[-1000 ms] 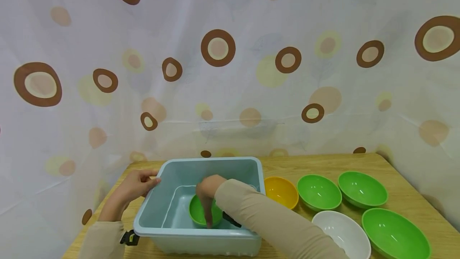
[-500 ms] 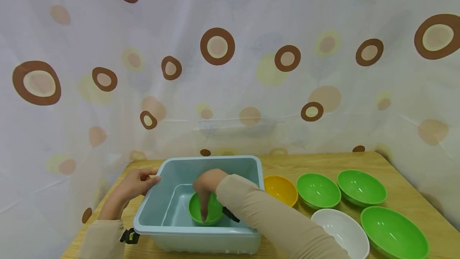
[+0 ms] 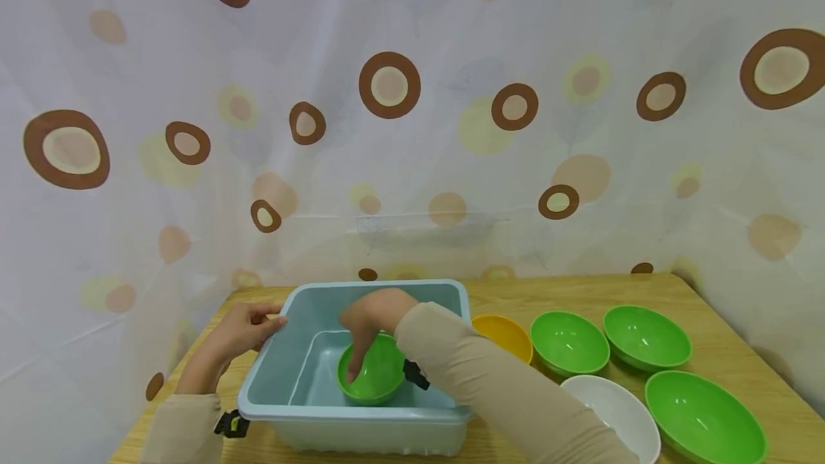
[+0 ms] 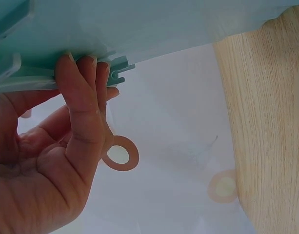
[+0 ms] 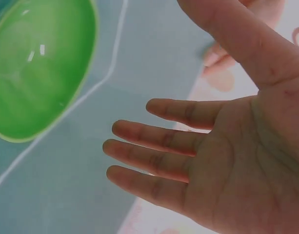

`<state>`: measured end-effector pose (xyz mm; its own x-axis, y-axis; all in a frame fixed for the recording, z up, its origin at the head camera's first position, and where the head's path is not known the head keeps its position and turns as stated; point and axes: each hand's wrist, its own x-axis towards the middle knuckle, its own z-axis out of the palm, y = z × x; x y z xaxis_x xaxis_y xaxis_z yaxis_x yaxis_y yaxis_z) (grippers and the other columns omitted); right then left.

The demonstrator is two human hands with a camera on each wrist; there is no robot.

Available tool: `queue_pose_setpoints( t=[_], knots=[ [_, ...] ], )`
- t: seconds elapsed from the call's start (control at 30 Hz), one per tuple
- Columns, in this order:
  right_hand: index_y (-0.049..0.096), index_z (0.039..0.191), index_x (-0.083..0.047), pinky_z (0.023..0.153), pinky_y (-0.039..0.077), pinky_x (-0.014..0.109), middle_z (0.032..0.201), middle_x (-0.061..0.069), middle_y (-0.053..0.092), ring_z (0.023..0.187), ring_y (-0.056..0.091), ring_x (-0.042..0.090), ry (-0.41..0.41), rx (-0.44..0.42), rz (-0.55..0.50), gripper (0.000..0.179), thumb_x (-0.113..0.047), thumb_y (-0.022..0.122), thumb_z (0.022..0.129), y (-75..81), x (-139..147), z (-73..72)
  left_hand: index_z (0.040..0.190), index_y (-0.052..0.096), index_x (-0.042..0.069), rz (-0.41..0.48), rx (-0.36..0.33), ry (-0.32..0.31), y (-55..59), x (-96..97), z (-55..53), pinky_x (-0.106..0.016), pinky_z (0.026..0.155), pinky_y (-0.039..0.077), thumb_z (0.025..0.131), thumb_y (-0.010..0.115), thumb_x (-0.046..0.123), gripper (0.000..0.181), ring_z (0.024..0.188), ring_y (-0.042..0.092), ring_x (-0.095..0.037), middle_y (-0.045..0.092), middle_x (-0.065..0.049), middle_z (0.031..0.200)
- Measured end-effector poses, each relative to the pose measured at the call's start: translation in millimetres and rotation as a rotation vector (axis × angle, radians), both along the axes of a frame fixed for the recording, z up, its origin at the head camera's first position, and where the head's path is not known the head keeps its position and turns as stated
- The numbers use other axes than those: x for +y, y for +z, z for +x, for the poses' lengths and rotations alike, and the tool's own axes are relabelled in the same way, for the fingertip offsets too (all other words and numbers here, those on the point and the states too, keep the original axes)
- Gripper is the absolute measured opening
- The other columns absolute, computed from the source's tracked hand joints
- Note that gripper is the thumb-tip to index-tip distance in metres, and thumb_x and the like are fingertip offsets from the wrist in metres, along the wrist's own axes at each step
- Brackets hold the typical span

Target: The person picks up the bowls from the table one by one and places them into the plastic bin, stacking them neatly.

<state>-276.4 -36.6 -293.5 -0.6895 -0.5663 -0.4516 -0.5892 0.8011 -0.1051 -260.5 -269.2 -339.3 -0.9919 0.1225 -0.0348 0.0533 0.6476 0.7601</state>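
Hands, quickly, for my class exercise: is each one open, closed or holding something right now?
Left hand: holding the blue tub by its rim.
Right hand: open, holding nothing, near the green bowl.

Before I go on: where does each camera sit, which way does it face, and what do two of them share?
Head: worn on the head, looking forward and down at the tub; left hand, right hand and sleeves show.
Left wrist: faces the tub's outer side and the table from that wrist; the left hand shows.
Right wrist: faces the green bowl inside the tub from that wrist; the right hand and part of the left hand show.
Shared: head and right wrist both show that bowl.
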Motion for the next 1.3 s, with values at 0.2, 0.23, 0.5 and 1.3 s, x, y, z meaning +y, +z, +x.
queue_pose_setpoints(
  t=[0.2, 0.23, 0.5, 1.3],
  knots=[
    [0.037, 0.149, -0.016, 0.108, 0.033, 0.031, 0.150, -0.006, 0.038, 0.137, 0.035, 0.012, 0.029, 0.036, -0.052, 0.094, -0.054, 0.078, 0.074, 14.4, 4, 4.2, 0.129, 0.055, -0.010, -0.002, 0.007, -0.005, 0.5, -0.9, 1.4, -0.033, 0.064, 0.055, 0.094, 0.062, 0.015, 0.043, 0.069, 0.061, -0.016, 0.058, -0.007, 0.077],
    [0.037, 0.149, -0.016, 0.107, 0.033, 0.031, 0.150, -0.006, 0.038, 0.137, 0.035, 0.012, 0.034, 0.039, -0.059, 0.093, -0.054, 0.077, 0.074, 17.0, 6, 5.2, 0.130, 0.055, -0.010, 0.001, 0.009, -0.007, 0.8, -0.8, 1.6, -0.033, 0.064, 0.055, 0.095, 0.062, 0.014, 0.043, 0.069, 0.061, -0.017, 0.058, -0.007, 0.077],
    [0.038, 0.148, -0.017, 0.105, 0.035, 0.031, 0.147, -0.005, 0.042, 0.132, 0.042, 0.011, 0.066, 0.018, -0.165, 0.088, -0.055, 0.074, 0.077, 33.3, 24, 12.1, 0.128, 0.055, -0.010, 0.010, 0.016, -0.001, 0.1, -1.0, 1.5, -0.033, 0.062, 0.055, 0.094, 0.063, 0.016, 0.043, 0.068, 0.061, -0.016, 0.059, -0.007, 0.077],
    [0.044, 0.143, -0.008, 0.104, 0.039, 0.046, 0.134, 0.009, 0.054, 0.124, 0.050, 0.027, 0.083, 0.041, -0.666, 0.063, -0.036, 0.066, 0.091, 61.6, 146, 16.2, 0.129, 0.056, -0.009, 0.019, 0.000, 0.015, -3.2, -2.5, -1.9, -0.033, 0.064, 0.055, 0.095, 0.063, 0.017, 0.043, 0.070, 0.062, -0.016, 0.062, -0.008, 0.084]
  ],
)
